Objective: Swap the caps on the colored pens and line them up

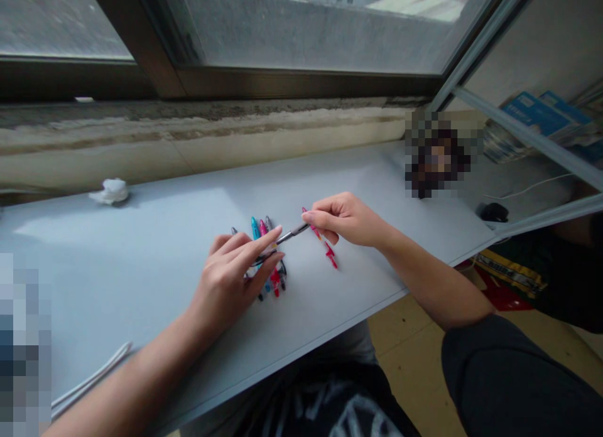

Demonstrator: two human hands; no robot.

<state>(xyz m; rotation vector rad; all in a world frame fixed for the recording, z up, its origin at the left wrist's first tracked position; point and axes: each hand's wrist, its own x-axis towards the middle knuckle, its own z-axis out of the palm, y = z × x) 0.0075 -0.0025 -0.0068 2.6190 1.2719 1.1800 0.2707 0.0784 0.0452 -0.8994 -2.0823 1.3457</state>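
Observation:
Between my two hands, a slim dark-and-silver pen (291,233) is held slantwise above the desk. My left hand (228,267) grips its lower end between thumb and fingers. The upper end is pinched by thumb and forefinger of my right hand (351,220). Beneath my left hand lies a row of several pens, among them a light blue pen (255,228), a pink pen (262,226) and a grey pen (269,222); my fingers partly cover them. Another pink pen (331,255) lies apart on the desk, its upper part beside my right fingertips.
The white desk (155,255) runs along a window wall. A crumpled white tissue (113,191) sits at its back left, and a white cable (94,377) at the front left. To the right stand a metal frame (527,126), blue packets (541,113) and a black object (493,212).

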